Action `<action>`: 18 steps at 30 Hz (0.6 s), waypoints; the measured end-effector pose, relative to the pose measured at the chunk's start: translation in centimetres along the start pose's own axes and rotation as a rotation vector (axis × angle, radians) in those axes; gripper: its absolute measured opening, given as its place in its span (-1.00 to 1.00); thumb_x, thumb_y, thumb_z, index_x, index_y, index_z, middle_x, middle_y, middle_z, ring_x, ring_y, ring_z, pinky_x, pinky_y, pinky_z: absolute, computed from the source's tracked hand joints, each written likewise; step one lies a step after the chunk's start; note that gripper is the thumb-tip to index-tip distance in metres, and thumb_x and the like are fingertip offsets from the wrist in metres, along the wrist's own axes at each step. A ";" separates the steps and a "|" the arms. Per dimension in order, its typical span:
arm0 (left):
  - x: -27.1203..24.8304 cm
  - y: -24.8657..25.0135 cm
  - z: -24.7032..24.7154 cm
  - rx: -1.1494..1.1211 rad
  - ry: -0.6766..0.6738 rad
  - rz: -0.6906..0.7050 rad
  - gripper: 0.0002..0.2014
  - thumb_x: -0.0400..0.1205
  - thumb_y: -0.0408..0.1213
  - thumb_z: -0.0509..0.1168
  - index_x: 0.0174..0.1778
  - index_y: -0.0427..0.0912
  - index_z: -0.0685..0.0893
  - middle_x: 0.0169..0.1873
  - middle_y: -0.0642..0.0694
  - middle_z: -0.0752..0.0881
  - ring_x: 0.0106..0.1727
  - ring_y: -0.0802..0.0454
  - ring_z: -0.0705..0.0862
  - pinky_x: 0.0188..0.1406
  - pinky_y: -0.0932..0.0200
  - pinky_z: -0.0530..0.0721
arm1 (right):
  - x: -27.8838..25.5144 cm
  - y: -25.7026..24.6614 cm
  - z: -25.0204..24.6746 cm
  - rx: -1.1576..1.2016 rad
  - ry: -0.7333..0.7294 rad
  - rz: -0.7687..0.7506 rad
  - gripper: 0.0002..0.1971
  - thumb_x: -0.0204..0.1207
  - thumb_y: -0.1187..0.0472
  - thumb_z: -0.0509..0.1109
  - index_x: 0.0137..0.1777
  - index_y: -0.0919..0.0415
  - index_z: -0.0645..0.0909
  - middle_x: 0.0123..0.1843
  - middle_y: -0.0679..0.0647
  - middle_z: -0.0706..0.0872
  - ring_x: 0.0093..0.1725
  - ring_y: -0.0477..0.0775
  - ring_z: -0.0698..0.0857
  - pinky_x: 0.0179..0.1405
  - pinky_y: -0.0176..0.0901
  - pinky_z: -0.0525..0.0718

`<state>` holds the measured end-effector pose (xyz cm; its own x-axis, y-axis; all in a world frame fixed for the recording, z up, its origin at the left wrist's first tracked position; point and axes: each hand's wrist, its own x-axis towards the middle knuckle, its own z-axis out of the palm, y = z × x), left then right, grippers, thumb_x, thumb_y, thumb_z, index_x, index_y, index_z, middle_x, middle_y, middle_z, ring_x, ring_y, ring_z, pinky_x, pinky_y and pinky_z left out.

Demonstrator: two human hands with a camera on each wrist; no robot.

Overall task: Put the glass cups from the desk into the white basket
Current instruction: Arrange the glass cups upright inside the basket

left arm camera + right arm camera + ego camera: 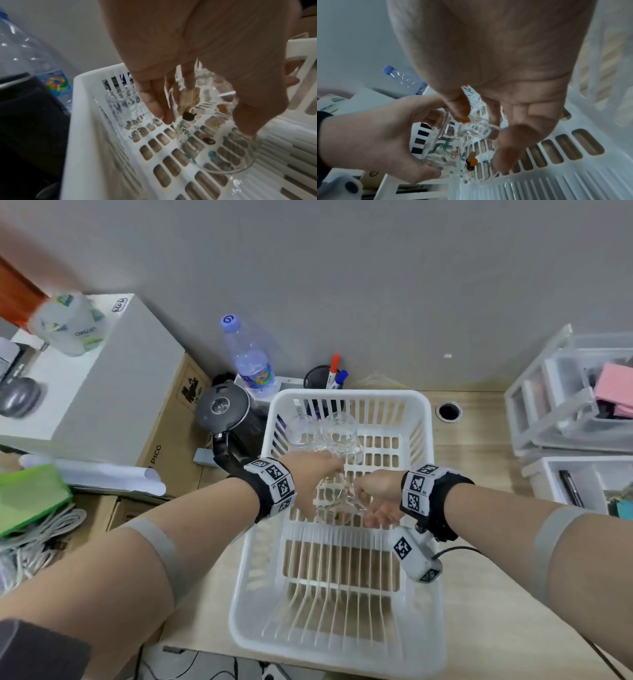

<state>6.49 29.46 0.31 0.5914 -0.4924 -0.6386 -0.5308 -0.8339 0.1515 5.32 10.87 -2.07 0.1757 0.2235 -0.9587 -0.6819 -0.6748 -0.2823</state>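
Observation:
A clear glass cup (334,503) with small printed figures hangs over the middle of the white basket (424,419). My left hand (320,491) grips its body from the left, fingers curled round the wall (214,142). My right hand (371,505) pinches the cup's handle (476,128) between thumb and fingers. In the right wrist view the cup (453,151) is tilted, just above the slotted floor. Two more glass cups (305,433) (342,433) stand side by side at the basket's far end; one of them (126,108) shows in the left wrist view.
Behind the basket stand a water bottle (250,361), a dark kettle (226,409) and a mesh pen holder (322,378). Cardboard boxes (171,419) crowd the left. Clear drawer units (565,392) line the right. A cable hole (448,410) sits in the desk.

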 end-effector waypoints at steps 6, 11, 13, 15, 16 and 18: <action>0.3 -1.4 1.1 0.129 -0.013 -0.056 -0.06 0.24 -0.01 0.70 0.52 -0.01 0.42 0.27 -0.03 0.52 0.11 -0.06 0.65 0.02 0.02 0.70 | 1.8 -1.0 1.7 -0.208 0.020 -0.221 -0.62 0.56 0.16 0.42 0.35 0.25 0.64 0.21 0.24 0.76 -0.18 0.04 0.76 -0.16 -0.04 0.81; 0.2 -2.7 1.8 0.227 0.036 -0.069 -0.05 0.21 0.14 0.67 0.50 0.00 0.45 0.21 -0.09 0.48 0.14 -0.08 0.57 0.08 0.02 0.66 | 2.6 -1.3 2.7 -0.276 0.148 -0.326 -0.71 0.63 0.17 0.37 0.30 0.19 0.72 0.15 0.14 0.78 -0.24 0.11 0.82 -0.27 -0.19 0.77; -0.2 -3.3 1.5 0.178 0.054 -0.065 -0.03 0.22 0.20 0.62 0.53 -0.01 0.43 0.20 -0.08 0.51 0.14 -0.08 0.59 0.14 -0.02 0.66 | 3.0 -1.5 2.9 -0.272 0.152 -0.363 -0.72 0.64 0.15 0.38 0.30 0.17 0.72 0.14 0.10 0.75 -0.27 0.07 0.77 -0.33 -0.28 0.73; -0.8 -3.9 0.8 0.084 0.140 -0.066 -0.18 0.29 0.24 0.51 0.43 -0.04 0.52 0.14 -0.05 0.55 0.12 -0.06 0.61 0.12 -0.01 0.66 | 3.2 -1.6 2.9 -0.195 0.173 -0.393 -0.78 0.65 0.14 0.38 0.20 0.18 0.75 -0.04 0.02 0.73 -0.26 0.05 0.75 -0.33 -0.31 0.72; -1.1 -4.4 0.4 0.036 0.193 -0.078 -0.27 0.33 0.22 0.47 0.37 -0.06 0.55 0.11 -0.04 0.55 0.12 -0.05 0.60 0.09 0.02 0.64 | 3.6 -1.6 2.9 -0.135 0.185 -0.405 -0.80 0.65 0.14 0.38 0.13 0.21 0.76 -0.08 0.02 0.73 -0.27 0.04 0.75 -0.32 -0.31 0.73; -1.3 -5.1 -0.4 -0.004 0.258 -0.099 -0.34 0.37 0.17 0.46 0.32 -0.09 0.55 0.08 -0.04 0.55 0.09 -0.03 0.58 0.01 0.08 0.60 | 4.1 -1.6 2.9 -0.024 0.202 -0.419 -0.78 0.65 0.13 0.40 0.05 0.29 0.77 -0.05 0.07 0.76 -0.27 0.03 0.78 -0.32 -0.32 0.77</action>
<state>8.66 34.22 0.72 0.7753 -0.4556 -0.4374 -0.4608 -0.8817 0.1015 5.11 14.92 -5.47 0.5687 0.3407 -0.7487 -0.5065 -0.5721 -0.6451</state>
